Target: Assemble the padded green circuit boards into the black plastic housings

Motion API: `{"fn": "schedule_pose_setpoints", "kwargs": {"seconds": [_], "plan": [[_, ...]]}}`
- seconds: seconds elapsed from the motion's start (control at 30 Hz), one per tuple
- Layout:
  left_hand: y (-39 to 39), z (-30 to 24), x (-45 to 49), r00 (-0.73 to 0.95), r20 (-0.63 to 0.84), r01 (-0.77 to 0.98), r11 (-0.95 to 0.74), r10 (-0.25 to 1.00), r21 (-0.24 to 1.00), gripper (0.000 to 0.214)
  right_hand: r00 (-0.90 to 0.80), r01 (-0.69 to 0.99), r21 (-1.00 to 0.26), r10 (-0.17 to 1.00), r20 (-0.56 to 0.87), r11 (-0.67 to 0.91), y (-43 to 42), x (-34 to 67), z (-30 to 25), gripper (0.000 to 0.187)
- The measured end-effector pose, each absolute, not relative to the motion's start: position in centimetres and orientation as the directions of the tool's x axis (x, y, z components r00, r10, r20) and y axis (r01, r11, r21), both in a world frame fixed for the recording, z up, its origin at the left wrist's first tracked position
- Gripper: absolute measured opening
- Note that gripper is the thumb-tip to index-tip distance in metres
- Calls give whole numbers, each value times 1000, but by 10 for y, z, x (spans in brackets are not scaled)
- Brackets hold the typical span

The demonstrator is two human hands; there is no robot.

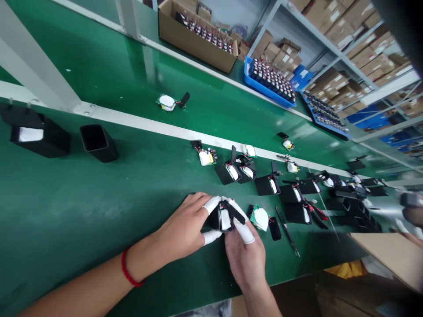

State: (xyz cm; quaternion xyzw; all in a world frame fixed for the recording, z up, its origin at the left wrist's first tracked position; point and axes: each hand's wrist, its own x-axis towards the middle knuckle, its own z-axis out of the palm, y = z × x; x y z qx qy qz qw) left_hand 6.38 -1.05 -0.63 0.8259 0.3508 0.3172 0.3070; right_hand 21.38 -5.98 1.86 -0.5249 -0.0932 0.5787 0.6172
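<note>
My left hand [183, 222], with white finger covers and a red cord at the wrist, grips a small black plastic case [215, 220] from its left side. On the other side my right hand [246, 246], also in white finger covers, holds the same case, its fingers by the black end cap [234, 212]. A white-wrapped part [225, 219] shows inside the case's mouth. Just right of my hands lies a green circuit board [260, 218] with a white pad, wired to a black cap [275, 228]. Tweezers [287, 231] rest beside it.
Several filled black cases [264, 186] stand to the right, near red-handled pliers [317, 213]. An open case [99, 143] and a capped one [41, 134] stand at left. Beyond the white rail are a cardboard box [194, 42] and blue trays [269, 90]. Another person's hand [410, 233] appears far right.
</note>
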Motion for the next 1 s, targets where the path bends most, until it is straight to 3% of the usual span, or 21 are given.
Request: {"fn": "schedule_pose_setpoints", "kwargs": {"seconds": [0.17,0.3,0.4,0.5,0.63,0.77,1.0], "plan": [[-9,-6,65,561,295,375,-555,773,742,54,334,-296,-920,875,-350,-256,-67,214,-2,46],[-10,-6,65,552,316,386,-572,772,723,54,344,-177,-959,899,-272,-222,-73,228,1,45],[-13,-7,65,545,314,401,-570,778,717,50,283,274,-952,957,-56,-137,-77,247,17,38],[-13,-7,66,556,280,401,-548,783,735,50,213,552,-820,976,-38,-152,-77,258,30,29],[-11,-4,65,577,229,389,-510,784,767,47,285,603,-759,955,-82,-245,-69,248,38,32],[-12,-5,64,570,217,396,-496,793,772,51,355,552,-751,917,-183,-363,-61,233,39,49],[-15,-7,66,515,337,365,-557,788,746,53,187,371,-877,950,-252,-306,-61,230,8,88]]}}
